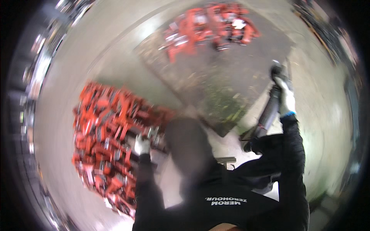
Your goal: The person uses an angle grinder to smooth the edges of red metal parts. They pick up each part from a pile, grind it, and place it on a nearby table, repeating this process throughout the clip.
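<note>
The whole picture is blurred by motion. My left hand (142,145), in a white glove with a black sleeve, rests on the right edge of a big pile of orange-red and grey metal parts (106,138) at the left. Its fingers curl at a greyish piece, but I cannot tell if they grip it. My right hand (286,98), also in a white glove, is raised at the right. It is closed around the upper end of a long dark grey power tool (268,113), which slants down to the left.
A dark rectangular mat (216,77) lies on the pale grey floor ahead, with a second heap of orange-red parts (212,27) at its far end. A dark blurred shape (189,146) fills the centre. A small grey metal piece (227,159) lies below the mat.
</note>
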`<state>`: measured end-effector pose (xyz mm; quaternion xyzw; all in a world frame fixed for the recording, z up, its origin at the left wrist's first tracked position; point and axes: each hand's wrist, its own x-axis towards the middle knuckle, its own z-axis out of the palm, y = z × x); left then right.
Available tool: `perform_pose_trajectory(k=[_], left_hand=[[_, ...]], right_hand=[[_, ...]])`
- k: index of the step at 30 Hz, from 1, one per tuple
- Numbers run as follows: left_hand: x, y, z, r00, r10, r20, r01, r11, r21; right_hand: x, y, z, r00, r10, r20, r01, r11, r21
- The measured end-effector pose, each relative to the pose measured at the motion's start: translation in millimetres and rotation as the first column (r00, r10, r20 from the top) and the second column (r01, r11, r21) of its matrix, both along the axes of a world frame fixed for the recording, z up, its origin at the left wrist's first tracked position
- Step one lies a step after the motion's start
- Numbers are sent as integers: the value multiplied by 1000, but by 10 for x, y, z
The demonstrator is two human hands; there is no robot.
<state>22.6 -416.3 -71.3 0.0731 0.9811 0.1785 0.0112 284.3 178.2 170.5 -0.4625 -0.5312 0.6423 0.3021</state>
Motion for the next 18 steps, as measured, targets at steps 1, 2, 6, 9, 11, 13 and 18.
perform_pose_trajectory(k=[1, 2, 6, 9, 11, 13, 18], left_hand=[[13, 164, 207, 989, -150, 15, 149, 987, 53], [-80, 114, 132, 988, -96, 123, 109, 989, -104], [-398, 89, -2, 916, -284, 283, 354, 904, -240], [-536, 160, -109, 775, -456, 437, 538, 839, -79], [-595, -222, -180, 782, -483, 395, 587, 783, -206], [-470, -296, -383, 702, -423, 573, 329, 906, 265], [-359, -184, 123, 729, -487, 480, 643, 728, -237]], right_hand=[[59, 64, -54, 999, -50, -2, 50, 998, 42], [54, 106, -83, 997, -75, -16, 76, 994, 78], [257, 81, 139, 984, 37, -177, -38, 999, -6], [532, 248, -134, 988, -86, -129, 84, 996, -20], [486, 319, -282, 984, -66, -168, 70, 997, 16], [572, 332, -267, 990, -47, -133, 54, 998, 46], [563, 319, -413, 994, 0, -111, 5, 999, 50]])
